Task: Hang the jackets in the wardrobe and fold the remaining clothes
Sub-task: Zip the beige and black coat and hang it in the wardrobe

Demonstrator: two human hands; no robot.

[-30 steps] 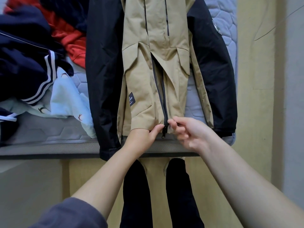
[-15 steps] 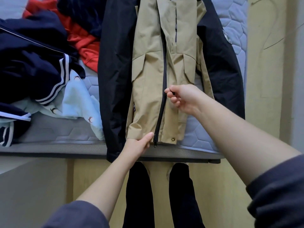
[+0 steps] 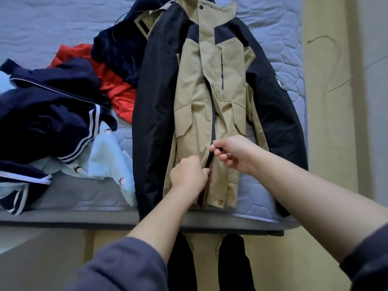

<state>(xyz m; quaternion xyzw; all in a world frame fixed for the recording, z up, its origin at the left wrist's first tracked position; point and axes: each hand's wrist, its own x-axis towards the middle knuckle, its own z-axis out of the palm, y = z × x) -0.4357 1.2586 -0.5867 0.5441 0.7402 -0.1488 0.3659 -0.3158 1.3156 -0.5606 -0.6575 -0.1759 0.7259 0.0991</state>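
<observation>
Tan-and-black hooded shell jacket [image 3: 210, 85] lies flat, front up, on the quilted light-grey mattress [image 3: 279, 47]; collar away from the person, hem at the near mattress edge; black sleeves run down both sides, the cuffs reaching the near edge; dark front zipper [image 3: 213, 122] runs down the centre, closed above the hands as far as can be told; the lowest stretch is hidden by the left hand.

Right hand [image 3: 235, 153] sits on the zipper line at lower-front height; thumb and forefinger pinched together on something small and dark at the track, likely the zip pull, too small to confirm; other fingers curled in.

Left hand [image 3: 188, 177] just below and beside it, closed on the tan front panel left of the zipper; knuckles up, fingertips tucked toward the track; the two hands near each other, not touching.

Left of the jacket, a loose heap on the mattress: navy garment with white stripe trim [image 3: 52, 122], crumpled red garment [image 3: 113, 85], dark navy velvety garment [image 3: 117, 51] partly under the jacket's shoulder, pale blue printed fabric [image 3: 109, 160] at the near edge; all unfolded.

Grey sleeves [image 3: 126, 267] pushed up both forearms; dark trouser legs visible below the mattress edge; yellowish floor [image 3: 327, 143] to the right.
</observation>
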